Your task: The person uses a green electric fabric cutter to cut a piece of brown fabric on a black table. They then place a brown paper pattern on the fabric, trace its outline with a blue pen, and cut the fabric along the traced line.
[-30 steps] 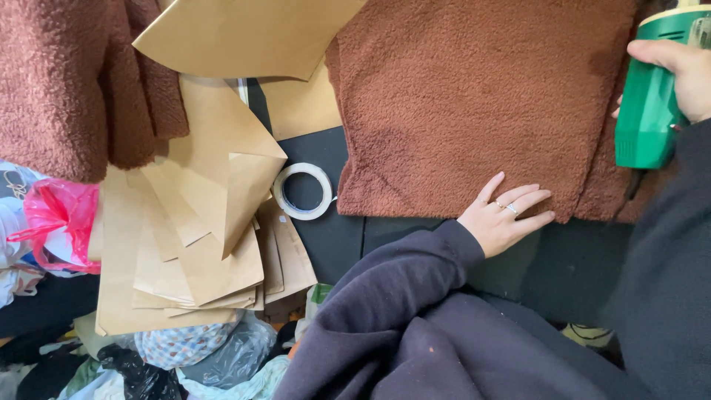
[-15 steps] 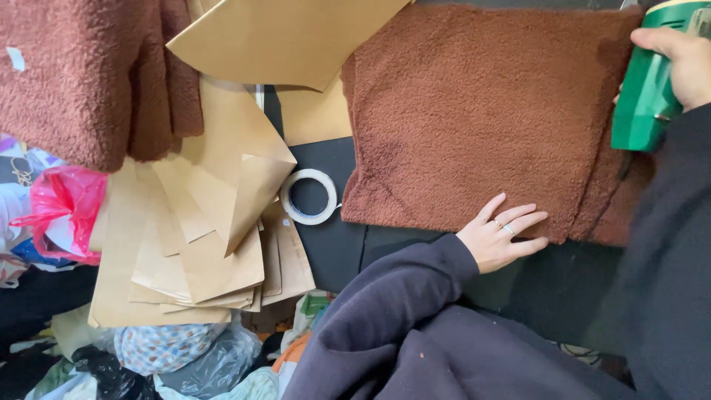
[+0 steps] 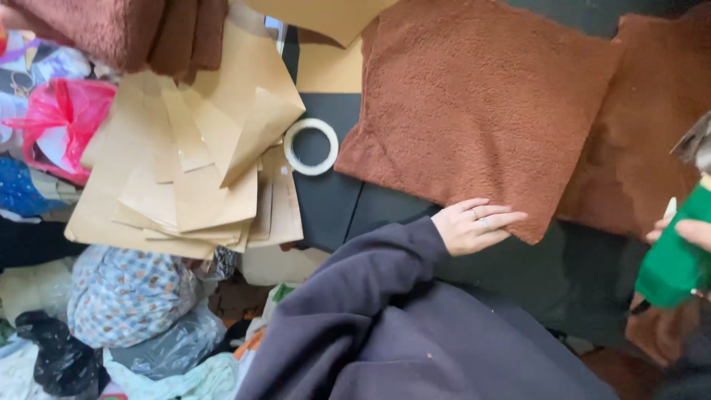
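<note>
Here the left hand (image 3: pixel 474 226) lies flat, palm down, fingers (image 3: pixel 503 220) spread a little and holding nothing; the fingertips rest on the lower edge of a brown fleece cushion cover (image 3: pixel 481 111). A ring shows on one finger. The dark sleeve (image 3: pixel 355 296) runs from the bottom centre up to that hand. The cover lies flat on a black table (image 3: pixel 333 200), one corner pointing down just right of the fingertips. A second brown cover (image 3: pixel 652 126) lies to its right, its left side tucked under the first. At the right edge the right hand (image 3: pixel 685 231) is only partly in view, fingers wrapped round a green tool (image 3: pixel 670 259); the tool's kind cannot be told, since it is cut by the frame. The tool is well apart from the left hand and hangs over the lower part of the second cover. A white tape roll (image 3: pixel 311 146) lies flat on the table just left of the first cover, touching or nearly touching its corner. Left of the roll is a loose stack of tan paper pieces (image 3: pixel 185 185), overlapping and some folded. More brown fleece (image 3: pixel 126 30) hangs in at top left. Below and left of the table are a red plastic bag (image 3: pixel 63 111), a patterned blue cloth bundle (image 3: pixel 126 296) and other mixed fabric.
</note>
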